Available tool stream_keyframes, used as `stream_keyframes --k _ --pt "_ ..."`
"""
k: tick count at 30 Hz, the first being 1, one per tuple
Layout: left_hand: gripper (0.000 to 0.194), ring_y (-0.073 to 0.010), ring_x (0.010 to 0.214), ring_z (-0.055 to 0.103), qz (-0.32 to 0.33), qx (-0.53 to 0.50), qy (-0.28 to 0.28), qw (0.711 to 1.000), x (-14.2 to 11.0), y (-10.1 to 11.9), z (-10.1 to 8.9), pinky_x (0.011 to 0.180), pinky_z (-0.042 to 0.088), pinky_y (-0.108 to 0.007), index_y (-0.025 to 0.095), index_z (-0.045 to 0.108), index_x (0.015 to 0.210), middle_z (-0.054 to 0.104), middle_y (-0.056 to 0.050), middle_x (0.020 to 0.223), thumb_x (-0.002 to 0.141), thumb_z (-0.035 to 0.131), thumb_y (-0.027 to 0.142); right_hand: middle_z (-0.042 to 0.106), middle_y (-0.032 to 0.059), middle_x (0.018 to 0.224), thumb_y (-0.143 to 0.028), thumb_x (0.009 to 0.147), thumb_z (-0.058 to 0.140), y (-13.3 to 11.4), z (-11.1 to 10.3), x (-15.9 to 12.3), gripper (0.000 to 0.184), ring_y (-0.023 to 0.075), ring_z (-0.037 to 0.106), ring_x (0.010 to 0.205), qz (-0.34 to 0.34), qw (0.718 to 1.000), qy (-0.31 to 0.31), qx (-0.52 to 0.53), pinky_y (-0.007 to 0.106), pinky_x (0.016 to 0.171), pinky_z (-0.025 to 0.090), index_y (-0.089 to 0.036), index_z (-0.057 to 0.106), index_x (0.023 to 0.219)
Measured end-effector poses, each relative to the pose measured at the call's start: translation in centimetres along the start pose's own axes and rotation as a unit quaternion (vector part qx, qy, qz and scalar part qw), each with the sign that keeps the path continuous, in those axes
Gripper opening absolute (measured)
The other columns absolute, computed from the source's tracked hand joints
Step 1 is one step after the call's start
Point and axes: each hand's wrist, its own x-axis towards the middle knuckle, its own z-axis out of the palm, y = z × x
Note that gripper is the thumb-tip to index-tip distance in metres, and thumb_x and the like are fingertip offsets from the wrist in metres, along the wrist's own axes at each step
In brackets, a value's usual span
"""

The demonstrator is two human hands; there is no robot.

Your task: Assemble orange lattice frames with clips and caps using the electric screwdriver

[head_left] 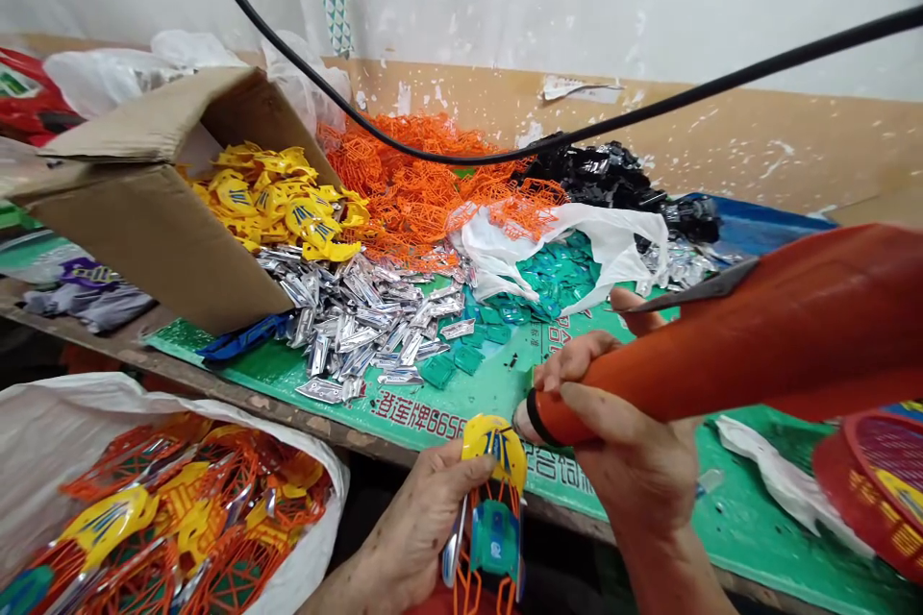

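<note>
My left hand point(425, 519) pinches a toy car body between thumb and fingers, at the front edge of the table. Its yellow hood point(492, 442) points up; a green window piece point(494, 538), an orange lattice frame and silver side strips show below. My right hand point(627, 442) is wrapped around an orange electric screwdriver point(692, 336) with a black ring near its nose and a grey lever on top. The nose points at the yellow hood; whether the bit touches it I cannot tell. Loose silver strips point(361, 322) and green window pieces point(468, 346) lie beyond my hands.
A tilted cardboard box point(144, 231) spills yellow hoods point(288, 202). Behind lie orange lattice frames point(411, 183) and black parts point(606, 173). A white sack point(317, 500) at lower left holds assembled bodies. A red basket point(836, 471) stands right. A black cable point(461, 157) hangs across.
</note>
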Motion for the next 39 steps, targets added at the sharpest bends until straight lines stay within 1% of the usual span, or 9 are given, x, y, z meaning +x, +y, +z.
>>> stream_keyframes --k 4,10,15,21,27,30,33,36,39 --pt "0.033 -0.0102 0.056 0.054 0.005 0.019 0.009 1.0 0.1 0.0 0.0 0.054 0.041 -0.02 0.008 0.071 0.079 0.067 -0.006 0.068 0.066 0.079 0.038 0.059 -0.0055 0.071 -0.01 0.063 0.072 0.3 0.1 0.1 0.06 0.0127 0.056 0.061 0.002 1.0 -0.001 -0.004 0.033 0.062 0.051 -0.03 0.051 0.116" --pt "0.031 -0.0082 0.05 0.046 0.015 0.038 -0.006 0.999 0.3 -0.5 -0.3 0.05 0.035 -0.02 0.01 0.068 0.078 0.062 -0.003 0.065 0.07 0.074 0.039 0.058 -0.0058 0.072 -0.01 0.064 0.071 0.6 -0.1 0.1 0.063 0.0122 0.056 0.06 0.001 1.0 -0.002 -0.03 0.033 0.062 0.051 -0.03 0.049 0.12" --pt "0.032 -0.008 0.051 0.043 0.021 0.055 -0.005 0.998 0.5 -0.7 -0.4 0.049 0.033 -0.02 0.01 0.067 0.078 0.059 -0.002 0.066 0.07 0.073 0.041 0.058 -0.0064 0.072 -0.01 0.065 0.071 0.8 -0.1 -0.1 0.063 0.0123 0.056 0.06 0.0 0.999 0.005 -0.046 0.034 0.062 0.051 -0.03 0.048 0.12" --pt "0.03 -0.0084 0.05 0.041 0.023 0.077 0.008 0.997 0.4 -0.6 -0.3 0.048 0.031 -0.02 0.012 0.066 0.073 0.054 0.0 0.061 0.071 0.071 0.041 0.058 -0.0068 0.072 -0.01 0.065 0.07 0.8 0.0 -0.3 0.063 0.0125 0.056 0.059 0.003 0.998 -0.001 -0.057 0.033 0.061 0.051 -0.03 0.047 0.119" --pt "0.031 -0.0107 0.055 0.044 0.032 0.071 0.002 0.997 0.3 -0.9 -0.5 0.049 0.031 -0.02 0.012 0.066 0.073 0.053 0.0 0.061 0.07 0.074 0.042 0.058 -0.0069 0.07 -0.01 0.063 0.069 1.1 0.0 -0.6 0.065 0.0128 0.057 0.059 -0.001 0.998 -0.001 -0.058 0.033 0.062 0.051 -0.029 0.046 0.121" --pt "0.033 -0.0116 0.057 0.047 0.035 0.069 -0.005 0.997 0.4 -1.1 -0.7 0.051 0.033 -0.021 0.012 0.068 0.075 0.055 0.0 0.061 0.068 0.076 0.043 0.058 -0.0071 0.071 -0.011 0.063 0.069 1.1 0.0 -0.8 0.066 0.0127 0.056 0.058 0.001 0.998 -0.001 -0.062 0.034 0.061 0.051 -0.03 0.045 0.121" --pt "0.031 -0.0122 0.056 0.049 0.04 0.072 -0.007 0.997 0.4 -1.2 -0.9 0.053 0.035 -0.022 0.012 0.07 0.076 0.057 0.0 0.059 0.07 0.075 0.042 0.058 -0.0072 0.07 -0.01 0.063 0.069 1.3 -0.1 -1.0 0.065 0.0124 0.056 0.056 0.002 0.998 0.003 -0.061 0.034 0.061 0.051 -0.029 0.045 0.12" --pt "0.03 -0.012 0.054 0.048 0.044 0.086 -0.001 0.995 0.4 -1.4 -1.2 0.052 0.035 -0.022 0.012 0.07 0.075 0.055 0.001 0.056 0.07 0.074 0.042 0.058 -0.0074 0.07 -0.011 0.064 0.068 1.6 -0.1 -1.1 0.064 0.0125 0.056 0.056 -0.003 0.998 -0.007 -0.058 0.034 0.061 0.05 -0.028 0.044 0.121" --pt "0.033 -0.0121 0.052 0.049 0.05 0.103 0.014 0.993 0.3 -1.5 -1.3 0.05 0.035 -0.022 0.012 0.071 0.075 0.057 0.001 0.056 0.068 0.075 0.044 0.057 -0.0075 0.069 -0.012 0.064 0.069 1.8 -0.2 -1.1 0.065 0.0125 0.056 0.057 -0.004 0.999 -0.016 -0.045 0.034 0.061 0.05 -0.028 0.044 0.122"
